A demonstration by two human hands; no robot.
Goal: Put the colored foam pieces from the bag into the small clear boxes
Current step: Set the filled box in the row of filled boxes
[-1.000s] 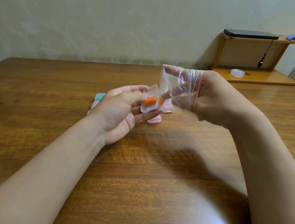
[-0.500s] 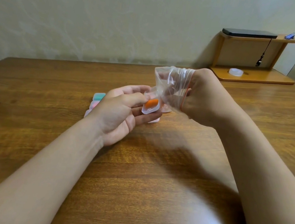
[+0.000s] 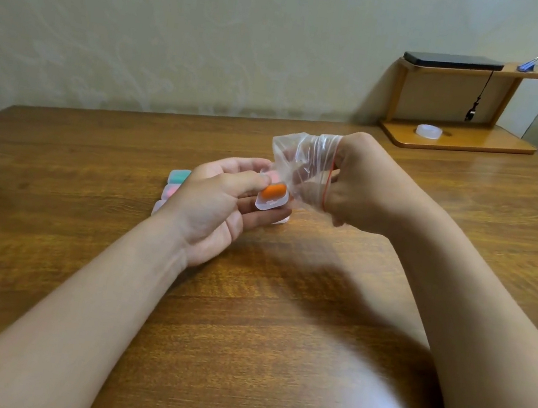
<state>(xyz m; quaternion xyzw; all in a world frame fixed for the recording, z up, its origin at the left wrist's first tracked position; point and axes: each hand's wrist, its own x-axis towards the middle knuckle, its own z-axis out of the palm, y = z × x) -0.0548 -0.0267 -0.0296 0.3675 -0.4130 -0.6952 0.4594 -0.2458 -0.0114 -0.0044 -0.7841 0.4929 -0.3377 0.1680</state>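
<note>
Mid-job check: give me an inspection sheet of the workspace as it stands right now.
Surface: wooden table, bare wood in front of the arms.
Job's things: small clear box with an orange foam piece in it, held above the table; clear bag right beside it; teal-filled box and pink-filled box on the table behind the left hand.
Clutter: tape roll and blue clip on the shelf.
Grippers: left hand pinches the small clear box; right hand grips the clear bag, fingers seemingly inside it.
Cables: black cable hangs from the black device.
Surroundings: wooden shelf far right; pale wall.
</note>
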